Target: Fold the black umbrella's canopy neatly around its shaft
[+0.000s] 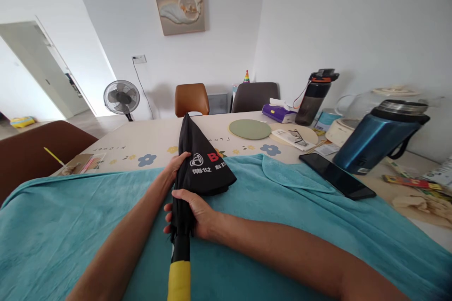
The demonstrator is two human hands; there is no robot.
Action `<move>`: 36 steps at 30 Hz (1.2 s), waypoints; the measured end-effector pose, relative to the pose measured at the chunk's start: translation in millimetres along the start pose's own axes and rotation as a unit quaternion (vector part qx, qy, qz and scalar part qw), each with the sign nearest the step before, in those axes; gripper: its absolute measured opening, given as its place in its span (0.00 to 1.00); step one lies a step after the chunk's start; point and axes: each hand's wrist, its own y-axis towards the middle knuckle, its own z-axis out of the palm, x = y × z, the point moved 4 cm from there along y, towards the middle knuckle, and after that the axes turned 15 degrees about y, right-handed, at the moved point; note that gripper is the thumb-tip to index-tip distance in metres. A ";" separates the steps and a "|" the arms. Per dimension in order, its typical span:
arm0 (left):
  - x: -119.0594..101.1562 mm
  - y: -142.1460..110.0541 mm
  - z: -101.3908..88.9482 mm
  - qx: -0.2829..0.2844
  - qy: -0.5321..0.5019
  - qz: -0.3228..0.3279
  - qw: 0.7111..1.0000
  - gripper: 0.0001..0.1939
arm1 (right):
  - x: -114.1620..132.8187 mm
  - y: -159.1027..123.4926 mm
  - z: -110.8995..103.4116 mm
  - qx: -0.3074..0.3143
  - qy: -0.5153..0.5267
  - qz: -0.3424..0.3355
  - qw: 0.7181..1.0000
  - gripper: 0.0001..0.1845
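A black folded umbrella (197, 176) with white and red print lies lengthwise in front of me, its tip pointing away and its yellow-wrapped handle (179, 280) toward me. One panel of its cloth fans out to the right. My left hand (175, 167) grips the cloth at the umbrella's left side, its fingers mostly hidden. Closer to me, my right hand (196, 211) is wrapped around the gathered lower end of the cloth, just above the shaft. A teal blanket (88, 216) is spread on the table beneath.
On the right are a black phone (337, 176), a blue insulated bottle (379, 136), a dark bottle (313, 99), a tissue pack (278, 112) and glasses (297, 138). A green round mat (250, 129) lies farther back. Chairs (191, 98) and a fan (122, 97) stand beyond the table.
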 end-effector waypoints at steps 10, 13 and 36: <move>-33.2 -12.2 -15.3 -0.195 0.263 0.152 0.933 0.22 | 17.3 9.9 -5.4 -0.092 -0.012 -0.125 0.988 0.04; -54.6 -27.3 -14.4 -0.250 0.373 0.259 0.855 0.19 | 20.1 10.6 -6.6 -0.069 -0.016 -0.123 0.990 0.04; -116.0 -62.8 54.7 -0.015 0.510 0.416 0.752 0.14 | 21.6 11.0 -9.1 0.048 0.030 -0.143 0.988 0.05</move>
